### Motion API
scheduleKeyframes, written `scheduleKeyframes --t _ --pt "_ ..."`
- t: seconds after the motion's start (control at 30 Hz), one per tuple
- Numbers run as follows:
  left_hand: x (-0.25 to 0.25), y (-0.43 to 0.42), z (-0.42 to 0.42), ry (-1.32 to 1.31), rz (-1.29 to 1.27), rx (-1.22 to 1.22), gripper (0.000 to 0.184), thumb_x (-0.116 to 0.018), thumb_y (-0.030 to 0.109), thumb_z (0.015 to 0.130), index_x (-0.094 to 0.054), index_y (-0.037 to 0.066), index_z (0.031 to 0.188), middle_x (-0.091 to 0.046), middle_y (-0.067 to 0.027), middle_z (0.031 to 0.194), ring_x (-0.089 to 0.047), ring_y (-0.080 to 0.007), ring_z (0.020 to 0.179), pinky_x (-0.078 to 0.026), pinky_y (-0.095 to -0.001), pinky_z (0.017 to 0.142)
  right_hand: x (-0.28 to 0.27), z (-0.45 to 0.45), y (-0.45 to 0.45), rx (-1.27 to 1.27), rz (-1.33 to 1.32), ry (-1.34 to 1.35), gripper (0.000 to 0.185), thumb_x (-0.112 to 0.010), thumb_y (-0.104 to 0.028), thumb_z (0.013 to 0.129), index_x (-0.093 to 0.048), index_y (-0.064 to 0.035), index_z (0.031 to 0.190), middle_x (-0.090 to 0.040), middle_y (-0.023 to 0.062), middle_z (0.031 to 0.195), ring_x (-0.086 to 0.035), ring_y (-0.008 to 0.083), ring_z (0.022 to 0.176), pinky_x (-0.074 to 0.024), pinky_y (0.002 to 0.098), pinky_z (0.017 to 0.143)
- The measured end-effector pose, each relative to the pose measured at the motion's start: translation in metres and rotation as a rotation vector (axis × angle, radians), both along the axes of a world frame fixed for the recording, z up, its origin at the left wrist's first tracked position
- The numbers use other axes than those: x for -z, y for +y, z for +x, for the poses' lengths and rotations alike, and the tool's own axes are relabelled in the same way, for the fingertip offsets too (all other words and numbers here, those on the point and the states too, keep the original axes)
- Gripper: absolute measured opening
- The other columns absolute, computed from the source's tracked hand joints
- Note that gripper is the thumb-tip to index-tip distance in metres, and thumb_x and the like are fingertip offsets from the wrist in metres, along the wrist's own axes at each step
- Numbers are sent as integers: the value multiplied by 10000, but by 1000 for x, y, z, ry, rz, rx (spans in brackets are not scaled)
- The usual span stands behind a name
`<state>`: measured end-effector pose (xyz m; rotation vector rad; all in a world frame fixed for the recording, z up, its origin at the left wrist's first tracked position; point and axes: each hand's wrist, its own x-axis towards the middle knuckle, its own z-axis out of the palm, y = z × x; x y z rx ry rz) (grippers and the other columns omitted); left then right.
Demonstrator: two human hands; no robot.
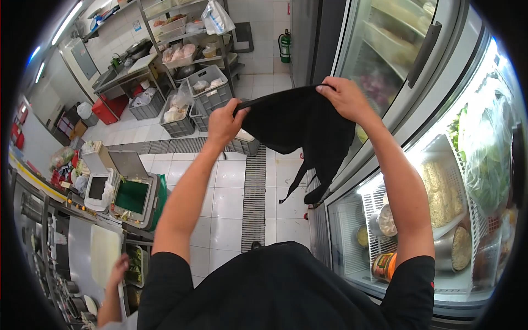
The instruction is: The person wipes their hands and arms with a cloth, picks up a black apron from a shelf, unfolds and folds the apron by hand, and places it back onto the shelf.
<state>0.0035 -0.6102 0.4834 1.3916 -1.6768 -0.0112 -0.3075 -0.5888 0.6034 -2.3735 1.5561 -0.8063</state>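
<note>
A black apron (pixel 297 124) is stretched between my two hands in front of me, over the tiled floor. My left hand (pixel 224 122) pinches its upper left corner. Higher up, my right hand (pixel 342 98) grips the upper right corner between thumb and fingers. The cloth sags to the right, and thin straps dangle from its lower part. Behind my right hand stands a glass-doored fridge (pixel 379 66).
A lit fridge compartment at right holds bagged greens (pixel 489 148) and tubs. Grey crates (pixel 209 91) stand below a shelf rack. A floor drain (pixel 254 192) runs ahead. At lower left, another person's hand (pixel 120 269) is near a cutting board (pixel 105 256); an open bin (pixel 132 198) stands beyond.
</note>
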Motion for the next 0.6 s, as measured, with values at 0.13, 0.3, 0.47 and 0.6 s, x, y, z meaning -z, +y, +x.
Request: scheduleKeyframes --t 0.13,0.3,0.47,0.6 --pt "-38 -4 44 -621 103 194 226 -681 229 803 -624 88 971 -648 -183 776 -628 -394 769 -487 -473 666 2 -7 19 75 -112 299 318 -635 -362 865 -639 -45 866 -634 165 747 -627 335 781 -468 432 671" --pt "-43 -62 85 -141 61 64 328 -515 28 744 -658 18 1039 -681 -212 902 -657 -365 845 -505 -426 755 45 -31 8 42 -102 542 166 -625 -207 834 -660 -71 923 -658 167 859 -632 379 866 -510 480 767" --pt "-62 -47 64 1018 340 218 417 -361 -34 817 -685 90 1048 -671 -36 856 -632 -179 747 -504 -372 736 93 -77 3 350 -53 370 198 -573 -168 851 -666 -84 1005 -664 185 921 -623 391 925 -502 479 802" --pt "-57 -63 48 1225 384 76 428 -335 -5 821 -680 125 1038 -666 -60 881 -631 -217 736 -491 -411 654 120 -91 -11 480 -208 -312 256 -515 -237 914 -642 -82 1072 -660 212 991 -601 426 970 -479 466 849"
